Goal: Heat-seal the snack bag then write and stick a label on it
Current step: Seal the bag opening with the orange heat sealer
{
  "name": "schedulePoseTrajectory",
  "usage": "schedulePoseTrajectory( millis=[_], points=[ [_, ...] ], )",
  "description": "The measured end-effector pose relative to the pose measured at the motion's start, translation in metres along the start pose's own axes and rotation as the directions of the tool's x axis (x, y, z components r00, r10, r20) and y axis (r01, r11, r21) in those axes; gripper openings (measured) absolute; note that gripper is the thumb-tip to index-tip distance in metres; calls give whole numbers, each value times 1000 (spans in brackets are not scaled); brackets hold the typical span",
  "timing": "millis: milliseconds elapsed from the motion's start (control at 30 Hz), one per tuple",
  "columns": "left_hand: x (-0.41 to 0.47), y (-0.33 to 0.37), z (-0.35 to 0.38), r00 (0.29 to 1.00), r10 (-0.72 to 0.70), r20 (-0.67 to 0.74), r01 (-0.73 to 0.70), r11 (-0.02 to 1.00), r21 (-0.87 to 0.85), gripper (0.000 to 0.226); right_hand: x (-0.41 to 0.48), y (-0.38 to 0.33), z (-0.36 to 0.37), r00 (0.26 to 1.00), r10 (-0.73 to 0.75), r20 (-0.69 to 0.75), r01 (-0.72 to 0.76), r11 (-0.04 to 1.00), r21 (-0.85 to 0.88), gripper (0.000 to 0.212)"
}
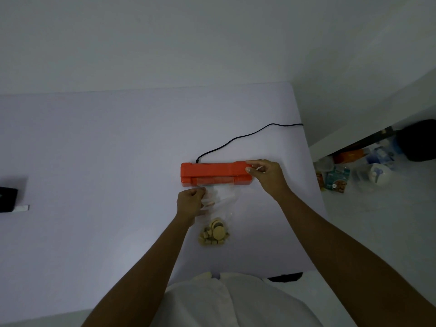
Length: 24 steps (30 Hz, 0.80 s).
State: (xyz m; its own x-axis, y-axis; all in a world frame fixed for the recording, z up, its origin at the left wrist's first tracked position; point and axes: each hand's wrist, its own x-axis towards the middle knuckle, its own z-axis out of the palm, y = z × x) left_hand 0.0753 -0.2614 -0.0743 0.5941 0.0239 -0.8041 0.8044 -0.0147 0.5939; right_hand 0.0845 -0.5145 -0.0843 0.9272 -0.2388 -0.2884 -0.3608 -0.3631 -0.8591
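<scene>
Two hands at the heat-sealing step. Left hand (191,201) pinching the left edge of the clear snack bag (223,199) close to its mouth; right hand (265,175) curled over the right end of the orange sealer (212,172). Sealer lying toward the right edge of the tabletop (94,149), black cord (236,138) trailing off that edge. Bag flat just nearside of the sealer, mouth at its front slot, snacks (214,233) bunched at the closed bottom. Judged next: mouth held straight and unwrinkled in the slot, then firm pressure on the lid. Labelling not yet begun.
</scene>
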Motion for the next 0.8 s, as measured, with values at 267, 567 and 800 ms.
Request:
schedulePoseTrajectory(
  millis=[267,567,800],
  points=[
    [0,1,1,1000,1,-8,-1,1000,-5,14,-1,1,0,999,31,19,-33,997,72,26],
    [-1,1,1,1000,10,-10,-10,1000,-1,14,-2,-1,-2,999,28,36,-31,997,65,27],
    [1,0,2,1000,-3,-22,3,1000,-10,14,-3,-3,-3,999,23,36,-26,997,70,28]
  ],
)
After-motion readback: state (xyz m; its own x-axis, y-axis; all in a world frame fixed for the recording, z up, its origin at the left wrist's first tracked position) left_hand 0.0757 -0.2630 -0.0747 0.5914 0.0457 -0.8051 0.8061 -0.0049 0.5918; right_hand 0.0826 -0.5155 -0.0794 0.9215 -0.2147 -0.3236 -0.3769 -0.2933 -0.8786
